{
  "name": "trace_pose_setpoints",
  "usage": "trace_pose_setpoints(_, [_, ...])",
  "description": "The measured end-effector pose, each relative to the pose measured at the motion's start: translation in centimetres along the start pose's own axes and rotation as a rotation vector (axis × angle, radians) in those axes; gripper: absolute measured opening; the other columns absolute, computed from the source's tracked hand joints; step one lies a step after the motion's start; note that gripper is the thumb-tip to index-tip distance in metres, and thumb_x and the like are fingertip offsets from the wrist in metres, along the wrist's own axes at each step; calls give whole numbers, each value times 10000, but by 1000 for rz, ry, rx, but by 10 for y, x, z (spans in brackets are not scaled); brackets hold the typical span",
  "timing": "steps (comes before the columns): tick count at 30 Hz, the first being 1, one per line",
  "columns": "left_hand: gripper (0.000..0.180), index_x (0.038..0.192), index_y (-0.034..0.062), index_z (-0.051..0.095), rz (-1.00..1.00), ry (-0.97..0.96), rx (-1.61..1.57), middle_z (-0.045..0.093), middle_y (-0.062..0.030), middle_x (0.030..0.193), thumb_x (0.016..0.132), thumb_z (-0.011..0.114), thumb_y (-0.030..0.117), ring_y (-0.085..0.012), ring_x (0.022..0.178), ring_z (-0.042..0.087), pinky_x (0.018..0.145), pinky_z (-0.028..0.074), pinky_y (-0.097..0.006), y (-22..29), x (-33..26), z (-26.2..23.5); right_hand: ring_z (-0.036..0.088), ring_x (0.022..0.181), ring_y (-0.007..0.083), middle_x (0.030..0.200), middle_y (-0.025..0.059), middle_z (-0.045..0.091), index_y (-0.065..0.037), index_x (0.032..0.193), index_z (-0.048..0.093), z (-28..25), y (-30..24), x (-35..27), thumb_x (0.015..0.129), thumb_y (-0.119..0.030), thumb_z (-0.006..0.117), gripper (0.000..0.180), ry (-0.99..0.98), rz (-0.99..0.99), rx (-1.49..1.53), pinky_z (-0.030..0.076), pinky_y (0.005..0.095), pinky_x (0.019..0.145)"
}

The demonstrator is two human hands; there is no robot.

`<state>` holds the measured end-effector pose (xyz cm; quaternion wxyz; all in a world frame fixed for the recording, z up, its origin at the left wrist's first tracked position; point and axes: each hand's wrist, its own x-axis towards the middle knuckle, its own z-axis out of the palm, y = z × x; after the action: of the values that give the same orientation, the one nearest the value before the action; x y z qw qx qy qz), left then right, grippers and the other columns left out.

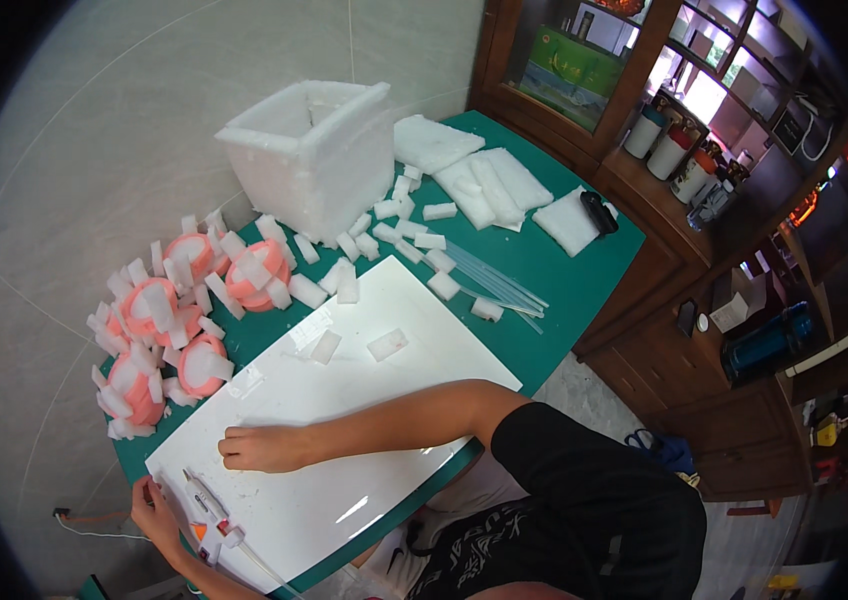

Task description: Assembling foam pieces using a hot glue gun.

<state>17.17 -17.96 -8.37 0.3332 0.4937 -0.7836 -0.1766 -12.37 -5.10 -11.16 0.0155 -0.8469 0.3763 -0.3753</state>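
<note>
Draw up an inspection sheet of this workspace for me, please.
Surface: white board lying on a green table.
Job's things: glue gun lying on the board; two white blocks also on it.
Clutter: pink pieces with white strips crowd the table's left; white box, foam sheets and clear sticks lie beyond the board.
Hands: left hand beside the gun, right hand curled over the board; whether either holds anything is unclear.
Cables: white cord by the wall, left; the gun's cord cannot be traced.
Surroundings: grey wall left, wooden cabinet right.
</note>
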Motion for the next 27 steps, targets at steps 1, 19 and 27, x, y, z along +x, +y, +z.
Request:
trace_pose_setpoints(1, [176, 1007, -28, 633, 0, 7, -8, 647, -89, 760, 981, 557, 129, -124, 662, 585, 593, 458, -284, 2, 0, 1, 539, 973, 248, 987, 87, 556, -20, 917, 603, 1, 2, -1, 798, -21, 583, 121, 20, 29, 72, 470, 311, 844])
trace_pose_setpoints(19, [179, 1011, -29, 633, -10, -1, -7, 644, -84, 762, 982, 550, 127, -119, 637, 562, 570, 438, -280, 7, 1, 0, 696, 892, 214, 1007, 162, 672, 57, 1136, 579, -10, 30, 10, 894, 3, 615, 251, 58, 800, 1448, 569, 290, 815])
trace_pose_setpoints(27, [181, 1014, -32, 634, -5, -2, 0, 645, -85, 766, 982, 548, 124, -123, 636, 570, 571, 443, -281, 8, 4, 1, 678, 964, 229, 1053, 194, 654, 79, 1181, 550, -30, 18, 19, 903, -15, 624, 302, -9, 759, 1677, 555, 304, 874])
